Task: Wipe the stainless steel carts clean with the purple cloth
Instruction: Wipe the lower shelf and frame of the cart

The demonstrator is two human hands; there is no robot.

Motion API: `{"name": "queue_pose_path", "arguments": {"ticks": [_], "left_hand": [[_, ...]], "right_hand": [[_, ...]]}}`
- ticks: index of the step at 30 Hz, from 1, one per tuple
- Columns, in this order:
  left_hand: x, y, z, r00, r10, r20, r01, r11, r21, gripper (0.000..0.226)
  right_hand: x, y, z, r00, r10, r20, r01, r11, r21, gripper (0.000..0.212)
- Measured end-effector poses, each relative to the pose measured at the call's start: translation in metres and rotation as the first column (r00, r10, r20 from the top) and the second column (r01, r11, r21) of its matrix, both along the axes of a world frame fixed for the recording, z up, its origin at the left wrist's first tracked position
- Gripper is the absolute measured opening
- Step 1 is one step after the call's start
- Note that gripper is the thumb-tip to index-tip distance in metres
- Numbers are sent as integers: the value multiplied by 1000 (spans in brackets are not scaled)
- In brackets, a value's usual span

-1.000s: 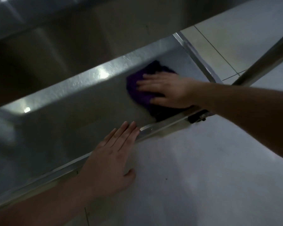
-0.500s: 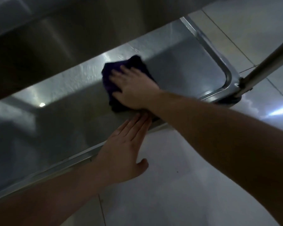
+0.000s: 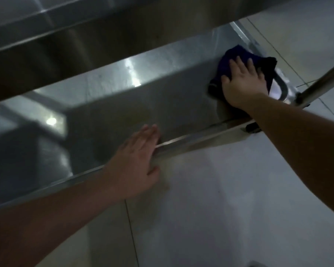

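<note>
Right hand [image 3: 241, 83] presses purple cloth [image 3: 228, 60] onto cart shelf [image 3: 162, 89].

the right hand [image 3: 241, 83] now presses the purple cloth [image 3: 237, 60] at the shelf's [image 3: 162, 97] far right corner, having slid back from mid-shelf; the left hand [image 3: 135, 164] sits further left along the front rim.

The cloth [image 3: 228, 60] is lying in the far right corner of the cart's lower shelf [image 3: 162, 101], under the right hand [image 3: 239, 83]. The left hand [image 3: 137, 162] is resting across the shelf's near rim, left of the cloth. The cart leg [image 3: 320, 85] is standing just right of that corner, on the floor [image 3: 220, 209].
</note>
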State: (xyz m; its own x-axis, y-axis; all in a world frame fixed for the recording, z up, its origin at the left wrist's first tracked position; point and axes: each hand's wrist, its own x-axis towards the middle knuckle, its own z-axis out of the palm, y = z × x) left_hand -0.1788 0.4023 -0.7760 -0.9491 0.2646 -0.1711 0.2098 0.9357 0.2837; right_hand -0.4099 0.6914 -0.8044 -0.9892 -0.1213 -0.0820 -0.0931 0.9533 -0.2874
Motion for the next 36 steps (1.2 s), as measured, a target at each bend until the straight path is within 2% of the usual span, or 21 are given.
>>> {"name": "queue_pose_path", "arguments": {"ticks": [3,7,8,10,12,13,14,16,18,20,23,25,27,29,30,33,35,36], "left_hand": [[47,-54,8,963,262,59,-259,965,-46,100],[100,-97,8,896,401,191,-355,905,-234,108],[104,-97,7,888,405,217,-345,900,-264,113],[104,-92,2,893,397,215,-332,900,-281,114],[101,-88,1,890,404,213,-345,900,-266,110],[102,-91,1,891,401,214,-350,905,-241,109],[102,-95,2,894,393,214,-348,912,-217,108],[103,-106,2,902,366,230,-335,928,-162,106],[103,-114,0,906,338,253,-321,941,-108,105],[104,-118,-3,911,324,253,-312,946,-89,107],[106,-117,-10,922,320,219,-301,947,-116,111],[107,-116,-13,921,335,200,-316,941,-122,113],[108,-114,-14,921,346,181,-329,937,-118,114],[109,-114,-14,922,352,160,-337,934,-115,116],[109,-114,-14,924,352,152,-338,934,-113,116],[109,-117,-13,928,334,165,-324,942,-83,117],[108,-120,-11,929,310,203,-298,950,-89,115],[108,-122,-11,929,300,216,-285,954,-95,115]], "right_hand": [[28,-44,5,997,75,33,-76,997,33,70],[93,-130,4,951,298,79,-304,949,81,74],[108,-152,5,904,418,89,-425,902,83,72],[127,-179,4,737,669,100,-676,732,89,68],[127,-181,6,605,789,108,-796,602,60,65],[121,-175,7,592,800,94,-806,590,53,64],[112,-166,7,612,787,78,-791,608,64,62],[85,-139,5,719,694,32,-693,714,100,59],[51,-104,7,861,509,-10,-506,857,96,58],[21,-79,8,962,273,-18,-270,959,88,59],[-4,-98,5,999,-43,33,41,997,71,66],[0,-145,5,992,-111,55,108,992,63,67],[17,-200,12,999,5,37,-7,999,51,64],[50,-258,15,974,226,-7,-225,972,63,61],[70,-285,14,929,371,-18,-368,926,87,62],[123,-324,11,677,735,45,-735,669,110,63],[127,-307,7,555,830,49,-831,551,72,63],[121,-291,6,538,842,37,-842,535,65,64]]}}
